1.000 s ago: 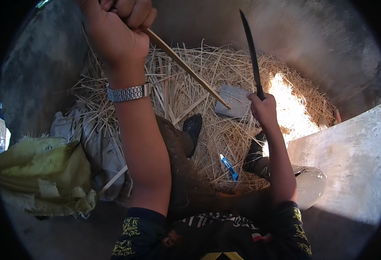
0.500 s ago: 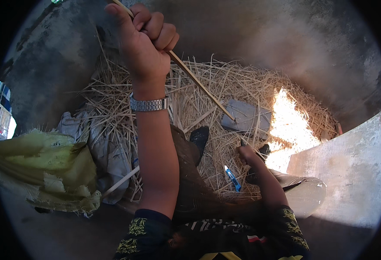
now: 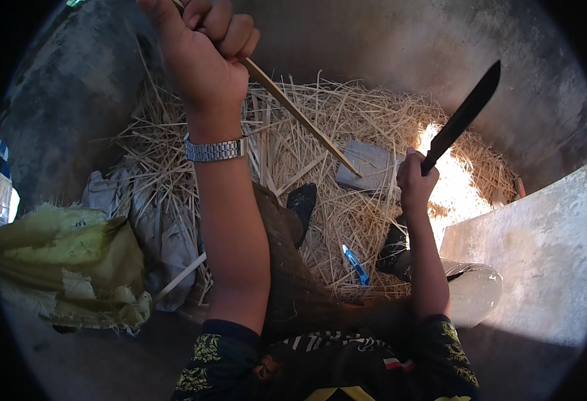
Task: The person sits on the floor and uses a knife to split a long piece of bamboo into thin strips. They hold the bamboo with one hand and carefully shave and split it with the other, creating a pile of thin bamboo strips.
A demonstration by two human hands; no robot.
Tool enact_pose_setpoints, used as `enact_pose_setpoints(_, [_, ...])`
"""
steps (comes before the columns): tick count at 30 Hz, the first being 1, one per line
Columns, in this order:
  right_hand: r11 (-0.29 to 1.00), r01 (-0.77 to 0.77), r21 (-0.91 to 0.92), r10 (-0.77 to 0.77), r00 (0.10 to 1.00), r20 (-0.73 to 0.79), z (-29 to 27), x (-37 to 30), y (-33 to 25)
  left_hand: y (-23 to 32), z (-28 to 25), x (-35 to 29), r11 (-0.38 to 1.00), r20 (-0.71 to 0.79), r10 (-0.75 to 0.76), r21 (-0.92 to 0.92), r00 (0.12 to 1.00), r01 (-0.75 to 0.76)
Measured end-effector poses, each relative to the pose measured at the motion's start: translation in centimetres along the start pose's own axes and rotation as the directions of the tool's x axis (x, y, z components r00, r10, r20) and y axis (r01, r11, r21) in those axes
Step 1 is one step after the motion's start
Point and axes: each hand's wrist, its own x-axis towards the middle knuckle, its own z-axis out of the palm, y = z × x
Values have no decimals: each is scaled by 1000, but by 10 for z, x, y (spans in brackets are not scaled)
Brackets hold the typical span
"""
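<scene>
My left hand (image 3: 207, 53), raised at the upper left, is closed around a long thin bamboo strip (image 3: 293, 110). The strip slants down to the right, and its lower end meets the grey block (image 3: 367, 166) lying among the shavings. A metal watch band circles my left wrist. To the right of the block, my right hand (image 3: 417, 179) grips the handle of a machete (image 3: 464, 113). Its dark blade points up and to the right, apart from the strip. The strip's upper end runs out of view.
Heaped bamboo shavings (image 3: 353, 107) cover the floor, brightly sunlit at right. A blue utility knife (image 3: 355, 265) lies between my legs. Left are a frayed yellow-green cloth (image 3: 73, 260) and a pale crumpled sheet (image 3: 170, 260). A concrete wall (image 3: 400, 47) stands behind; a pale slab (image 3: 540, 234) is at right.
My right hand has risen from low beside the block, swinging the machete blade up into clear view. My left hand has shifted slightly left and up, still gripping the bamboo strip.
</scene>
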Motion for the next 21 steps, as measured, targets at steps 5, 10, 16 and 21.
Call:
enact_pose_setpoints(5, [362, -269, -893, 680, 732, 55, -57, -34, 186, 0, 3, -3, 991, 231, -68, -99, 971, 93])
enact_pose_setpoints(10, [377, -259, -889, 492, 869, -44, -53, -48, 168, -5, -15, 4, 978, 150, -19, -204, 989, 50])
enact_pose_setpoints(16, [518, -85, -851, 471, 859, 201, -65, -43, 179, 2, -18, 1, 993, -45, -29, -112, 999, 24])
enact_pose_setpoints(21, [627, -608, -487, 740, 660, 130, -75, -29, 218, -4, -15, 2, 990, 11, -24, -141, 1000, 26])
